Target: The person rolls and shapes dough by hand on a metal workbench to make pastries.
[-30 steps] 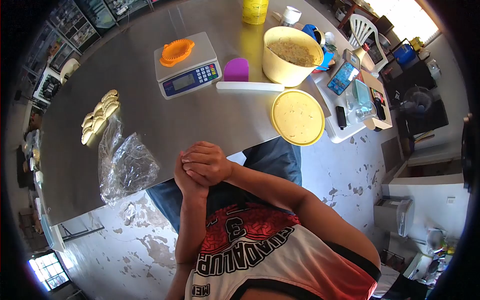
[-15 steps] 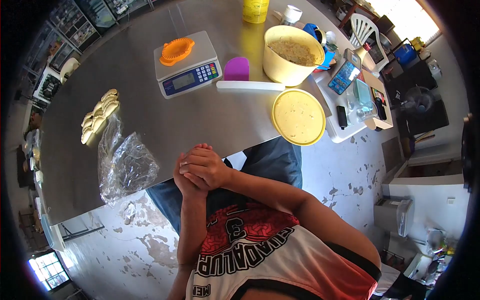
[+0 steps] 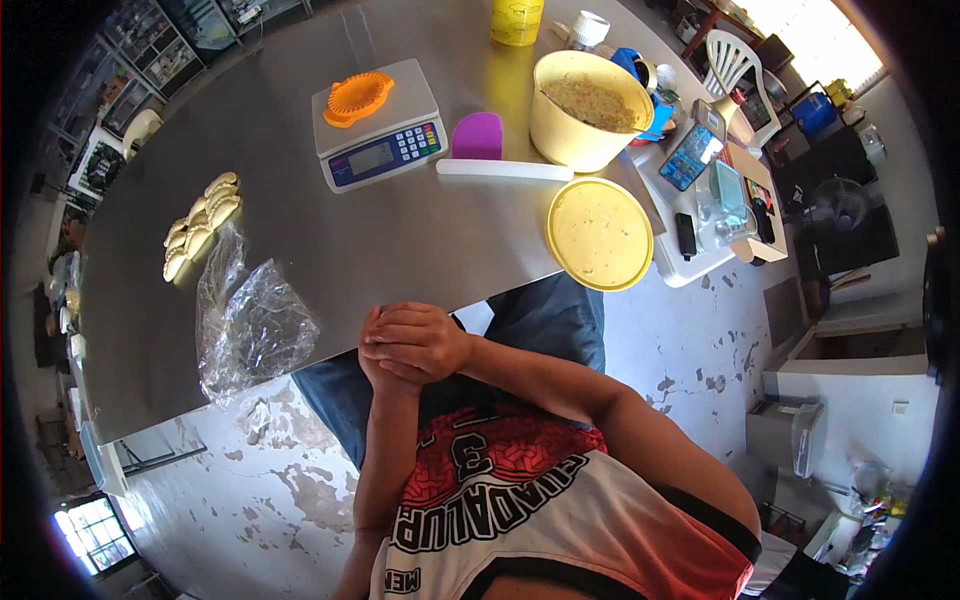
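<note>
At the table's front edge my right hand (image 3: 418, 338) is cupped over my left hand (image 3: 377, 372), palms together and fingers wrapped round. Whatever lies between the palms, if anything, is hidden. To their left, a crumpled clear plastic bag (image 3: 262, 325) rests along the edge. Several folded pastries with crimped edges (image 3: 203, 222) lie beyond it in a cluster. An orange dough press (image 3: 357, 98) sits opened out on the digital scale (image 3: 408, 88). Right of the scale are a purple scraper (image 3: 477, 136) and a long white bar (image 3: 503, 171).
A cream tub (image 3: 568, 142) of chunky filling, with a utensil in it, stands at the right. Its yellow lid (image 3: 600, 236) overhangs the table edge. Behind is a yellow container (image 3: 516, 22). A phone (image 3: 691, 157) leans upright near a white tray (image 3: 672, 262).
My clasped hands have turned slightly against each other, the right hand now lying flatter across the left. The things on the table have not moved.
</note>
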A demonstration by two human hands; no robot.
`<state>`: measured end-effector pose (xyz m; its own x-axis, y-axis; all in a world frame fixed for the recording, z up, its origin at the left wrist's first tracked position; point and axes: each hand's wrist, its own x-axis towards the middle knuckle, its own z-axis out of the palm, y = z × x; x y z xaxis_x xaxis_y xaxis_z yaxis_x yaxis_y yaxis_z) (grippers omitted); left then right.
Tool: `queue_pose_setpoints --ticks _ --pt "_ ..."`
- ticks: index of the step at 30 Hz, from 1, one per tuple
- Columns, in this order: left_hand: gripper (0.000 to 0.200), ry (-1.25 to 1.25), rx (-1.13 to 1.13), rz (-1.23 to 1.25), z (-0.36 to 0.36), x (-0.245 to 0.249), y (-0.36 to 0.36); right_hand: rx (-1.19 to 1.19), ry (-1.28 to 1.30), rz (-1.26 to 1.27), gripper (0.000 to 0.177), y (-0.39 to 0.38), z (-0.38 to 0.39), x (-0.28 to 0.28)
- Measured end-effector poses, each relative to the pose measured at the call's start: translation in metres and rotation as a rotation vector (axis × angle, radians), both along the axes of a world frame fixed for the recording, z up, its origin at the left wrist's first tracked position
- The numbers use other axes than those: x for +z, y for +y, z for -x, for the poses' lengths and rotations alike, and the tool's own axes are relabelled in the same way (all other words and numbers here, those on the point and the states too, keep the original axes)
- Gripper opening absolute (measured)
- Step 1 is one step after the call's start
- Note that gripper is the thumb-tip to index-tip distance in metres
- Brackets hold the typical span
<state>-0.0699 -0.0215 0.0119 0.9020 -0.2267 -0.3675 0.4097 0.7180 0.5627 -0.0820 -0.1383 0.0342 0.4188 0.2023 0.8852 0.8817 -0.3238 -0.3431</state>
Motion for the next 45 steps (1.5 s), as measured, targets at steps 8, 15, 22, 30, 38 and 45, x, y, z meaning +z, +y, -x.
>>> queue_pose_setpoints --ticks 8,15,22,30,38,45 --pt "0.036 -0.196 -0.069 0.037 -0.001 -0.006 0.009 -0.070 -0.060 -0.005 0.021 -0.002 -0.012 0.000" --pt "0.044 -0.292 -0.156 0.408 0.001 -0.023 0.014 -0.024 -0.024 -0.057 0.016 0.002 -0.014 -0.003" --pt "0.037 -0.140 -0.047 0.134 0.000 -0.003 0.007 -0.022 0.017 -0.064 0.018 0.002 -0.017 -0.003" --pt "0.032 -0.358 -0.070 -0.332 0.012 0.008 -0.011 -0.065 0.075 -0.077 0.028 -0.006 -0.006 0.013" --pt "0.038 0.269 0.137 0.011 0.016 0.041 -0.019 -0.027 0.220 -0.098 0.025 0.003 -0.018 0.001" --pt "0.048 -0.475 0.223 -0.711 0.015 0.050 0.066 0.696 1.455 -1.389 0.048 -0.027 -0.057 0.000"
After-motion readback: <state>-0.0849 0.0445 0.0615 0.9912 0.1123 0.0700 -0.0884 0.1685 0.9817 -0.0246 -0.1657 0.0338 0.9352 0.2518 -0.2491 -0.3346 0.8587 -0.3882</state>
